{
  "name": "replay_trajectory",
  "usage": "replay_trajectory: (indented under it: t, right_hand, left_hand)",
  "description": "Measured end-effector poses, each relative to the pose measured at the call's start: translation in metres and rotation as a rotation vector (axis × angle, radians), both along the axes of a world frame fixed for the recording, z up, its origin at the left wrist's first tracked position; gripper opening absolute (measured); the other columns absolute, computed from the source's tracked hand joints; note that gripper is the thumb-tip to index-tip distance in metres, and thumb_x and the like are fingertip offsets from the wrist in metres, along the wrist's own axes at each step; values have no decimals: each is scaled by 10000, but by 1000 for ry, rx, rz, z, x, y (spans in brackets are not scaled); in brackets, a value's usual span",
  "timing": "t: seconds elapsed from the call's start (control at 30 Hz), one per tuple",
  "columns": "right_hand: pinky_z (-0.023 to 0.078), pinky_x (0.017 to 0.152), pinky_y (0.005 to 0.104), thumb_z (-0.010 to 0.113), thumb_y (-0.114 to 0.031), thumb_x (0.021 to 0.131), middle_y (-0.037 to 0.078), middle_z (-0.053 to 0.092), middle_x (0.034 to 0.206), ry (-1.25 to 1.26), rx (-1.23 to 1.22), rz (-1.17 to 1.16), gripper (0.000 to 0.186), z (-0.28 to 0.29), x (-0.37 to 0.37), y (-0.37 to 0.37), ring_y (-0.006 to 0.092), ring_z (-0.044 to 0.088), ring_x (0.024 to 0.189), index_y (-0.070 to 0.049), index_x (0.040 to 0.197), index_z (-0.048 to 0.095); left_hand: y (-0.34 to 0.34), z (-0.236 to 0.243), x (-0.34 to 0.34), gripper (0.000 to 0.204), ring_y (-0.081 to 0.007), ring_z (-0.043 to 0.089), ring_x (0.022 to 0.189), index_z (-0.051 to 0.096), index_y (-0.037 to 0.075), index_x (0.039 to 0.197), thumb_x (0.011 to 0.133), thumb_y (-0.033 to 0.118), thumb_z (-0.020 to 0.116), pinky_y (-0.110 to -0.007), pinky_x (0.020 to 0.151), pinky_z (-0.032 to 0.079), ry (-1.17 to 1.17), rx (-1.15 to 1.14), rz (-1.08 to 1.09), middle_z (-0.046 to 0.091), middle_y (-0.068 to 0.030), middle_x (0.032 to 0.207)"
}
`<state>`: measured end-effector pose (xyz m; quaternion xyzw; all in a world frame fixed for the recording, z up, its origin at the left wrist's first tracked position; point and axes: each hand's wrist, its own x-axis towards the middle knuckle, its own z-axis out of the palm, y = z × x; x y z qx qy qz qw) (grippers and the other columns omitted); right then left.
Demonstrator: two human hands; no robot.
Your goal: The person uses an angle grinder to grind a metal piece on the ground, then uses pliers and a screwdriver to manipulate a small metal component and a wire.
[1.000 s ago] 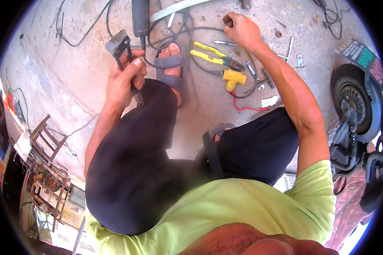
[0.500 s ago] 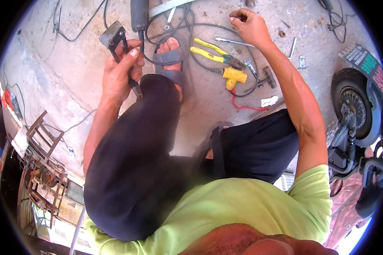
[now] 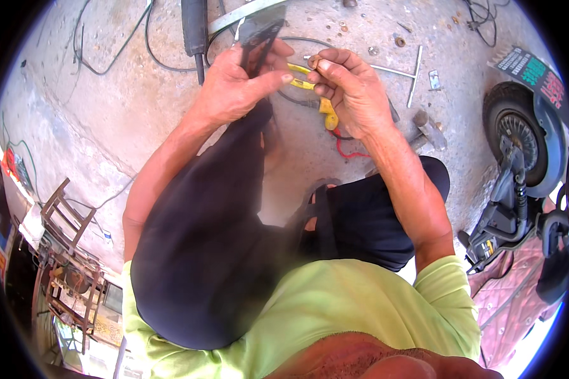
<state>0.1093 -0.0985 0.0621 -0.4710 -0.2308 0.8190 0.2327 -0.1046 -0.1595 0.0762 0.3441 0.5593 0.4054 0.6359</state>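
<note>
My left hand [image 3: 227, 91] is closed round a dark metal bracket [image 3: 259, 47], raised ahead of my knee and blurred by motion. The bracket has a flat plate and narrow arms. Close by on the right, my right hand [image 3: 355, 95] pinches a small rusty nut-like piece [image 3: 315, 61] between thumb and fingertips. The two hands are a short gap apart. Beneath and between them lie yellow-handled pliers [image 3: 302, 82], mostly hidden by my fingers. A yellow tool body [image 3: 328, 115] with a red cord sits on the floor just below my right hand.
A T-handled wrench [image 3: 416, 76] and a hammer [image 3: 431, 131] lie to the right on the concrete. At the top, a black power tool [image 3: 195, 28] lies beside a flat metal bar [image 3: 246, 14]. A scooter wheel [image 3: 518, 136] stands far right; a rusty metal frame [image 3: 66, 218], left.
My left hand has swung right and up with the bracket. My right hand has come left and down towards it, and the small piece now shows in its fingertips.
</note>
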Motion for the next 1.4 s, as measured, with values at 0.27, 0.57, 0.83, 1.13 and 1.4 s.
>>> replay_trajectory:
  t: [0.27, 0.57, 0.83, 1.13, 1.4]
  right_hand:
    - [525, 743, 252, 687, -115, 955, 59, 721, 977, -176, 309, 84, 170, 1, -2, -10, 118, 679, 864, -17, 1088, 644]
    - [530, 717, 248, 706, -127, 956, 53, 713, 968, -107, 221, 215, 215, 5, 1, 0, 109, 671, 825, -22, 1135, 653]
    - [503, 689, 251, 707, -190, 966, 47, 714, 969, -101, 132, 310, 241, 3, 0, -4, 107, 655, 800, -26, 1134, 651]
    - [502, 683, 248, 720, -187, 952, 37, 716, 964, -96, 126, 238, 228, 2, 6, -4, 106, 649, 769, -33, 1108, 657]
    - [539, 771, 281, 764, -182, 873, 56, 746, 914, -360, 526, 70, 216, 24, -4, 17, 104, 668, 838, -5, 991, 725]
  left_hand:
    - [20, 0, 17, 258, -89, 600, 911, 615, -13, 1148, 907, 25, 700, -261, 797, 497, 51, 55, -115, 660, -24, 981]
    - [17, 8, 8, 163, -85, 579, 882, 662, -8, 1054, 908, 66, 670, -257, 774, 466, 86, -3, -110, 668, -11, 939]
    - [12, 8, 2, 178, -103, 603, 937, 661, -19, 1067, 905, 53, 667, -280, 836, 481, -99, -77, -124, 669, -12, 979]
    - [9, -1, 11, 230, -88, 591, 851, 643, -15, 1133, 931, 96, 638, -273, 773, 479, 0, -4, -156, 675, -11, 954]
    - [4, -7, 14, 292, -105, 521, 624, 601, 11, 1262, 1018, 150, 522, -251, 592, 442, -19, -172, -152, 646, -65, 892]
